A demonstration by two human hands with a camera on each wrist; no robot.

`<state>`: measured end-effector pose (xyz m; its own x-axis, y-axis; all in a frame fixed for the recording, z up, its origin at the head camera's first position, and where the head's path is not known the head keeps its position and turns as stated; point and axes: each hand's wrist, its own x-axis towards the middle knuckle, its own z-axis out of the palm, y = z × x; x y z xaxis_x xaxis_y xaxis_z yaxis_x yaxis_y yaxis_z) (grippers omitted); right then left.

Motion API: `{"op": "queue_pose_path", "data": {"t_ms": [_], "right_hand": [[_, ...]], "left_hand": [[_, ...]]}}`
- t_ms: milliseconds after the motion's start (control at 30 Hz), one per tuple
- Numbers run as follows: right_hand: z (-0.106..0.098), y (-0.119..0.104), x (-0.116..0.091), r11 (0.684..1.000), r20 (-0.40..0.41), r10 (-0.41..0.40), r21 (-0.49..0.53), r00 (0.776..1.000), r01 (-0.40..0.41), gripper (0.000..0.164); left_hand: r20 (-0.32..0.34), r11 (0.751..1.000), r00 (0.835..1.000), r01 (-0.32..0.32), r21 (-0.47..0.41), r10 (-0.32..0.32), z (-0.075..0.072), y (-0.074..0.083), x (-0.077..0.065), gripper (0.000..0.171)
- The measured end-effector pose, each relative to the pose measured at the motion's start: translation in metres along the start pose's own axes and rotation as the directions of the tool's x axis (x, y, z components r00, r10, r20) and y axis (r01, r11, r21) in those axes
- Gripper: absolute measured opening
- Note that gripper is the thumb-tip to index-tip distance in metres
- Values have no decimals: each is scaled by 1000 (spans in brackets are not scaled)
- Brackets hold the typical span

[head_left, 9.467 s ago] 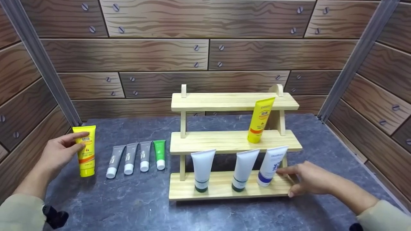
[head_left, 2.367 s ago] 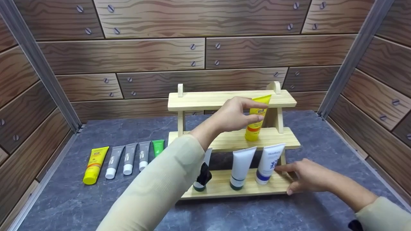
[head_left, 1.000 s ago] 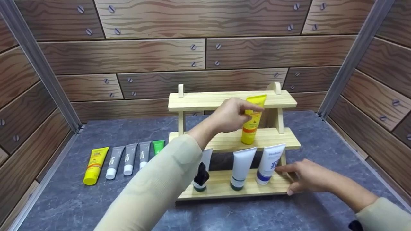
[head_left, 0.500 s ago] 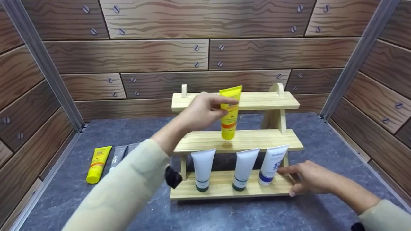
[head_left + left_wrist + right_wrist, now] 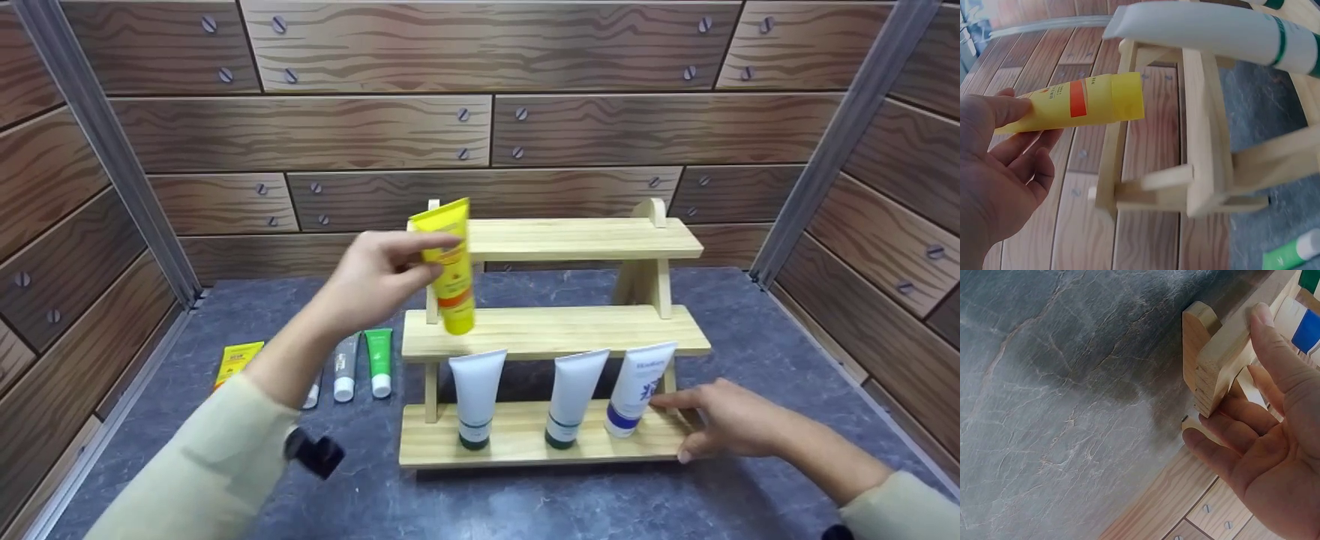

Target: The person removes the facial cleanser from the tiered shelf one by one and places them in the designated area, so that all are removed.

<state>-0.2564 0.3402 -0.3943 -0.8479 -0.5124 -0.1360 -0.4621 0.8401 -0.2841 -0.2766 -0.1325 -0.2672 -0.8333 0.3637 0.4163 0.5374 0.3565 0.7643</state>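
Note:
My left hand [image 5: 386, 277] pinches a yellow squeeze tube [image 5: 454, 289] with an orange band, cap down and slightly tilted, at the left end of the three-tier wooden display rack [image 5: 592, 330]. In the left wrist view the tube's yellow cap [image 5: 1127, 97] points toward the rack's side post. My right hand [image 5: 739, 420] grips the right end of the bottom shelf; the right wrist view has the thumb on one face of the board [image 5: 1224, 360] and fingers on the other. Along that shelf stand two white tubes with dark green caps [image 5: 477, 397] and a white tube with a blue cap [image 5: 637, 390].
On the dark marbled table [image 5: 525, 502], left of the rack, lie a second yellow tube [image 5: 238, 358], grey tubes [image 5: 345, 367] partly behind my left forearm, and a green tube [image 5: 379, 364]. Wood-patterned walls [image 5: 480, 45] close off the back and sides.
My left hand set one yellow tube beside the grey ones, then took the other from the middle shelf's right side and carried it left. My right hand stayed at the rack's end.

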Motion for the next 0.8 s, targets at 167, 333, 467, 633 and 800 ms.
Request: {"op": "queue_pose_path", "data": {"t_ms": [167, 333, 467, 633, 800], "right_hand": [[1, 1, 0, 1000, -1, 7, 7, 1000, -7, 80], [1, 1, 0, 1000, 6, 12, 0, 1000, -12, 80], [1, 1, 0, 1000, 13, 11, 0, 1000, -11, 80], [1, 0, 0, 1000, 4, -9, -16, 1000, 9, 79], [1, 0, -1, 1000, 6, -1, -22, 1000, 1, 80]], "left_hand": [[-92, 999, 995, 26, -46, -30, -14, -16, -25, 38], [-156, 995, 985, 63, -79, -75, -24, -29, -47, 38], [-181, 990, 976, 107, -89, -121, -31, -37, -64, 38], [-181, 983, 968, 157, -93, -172, -36, -46, -83, 39], [-167, 971, 958, 218, -100, -233, -37, -54, -97, 40]]}}
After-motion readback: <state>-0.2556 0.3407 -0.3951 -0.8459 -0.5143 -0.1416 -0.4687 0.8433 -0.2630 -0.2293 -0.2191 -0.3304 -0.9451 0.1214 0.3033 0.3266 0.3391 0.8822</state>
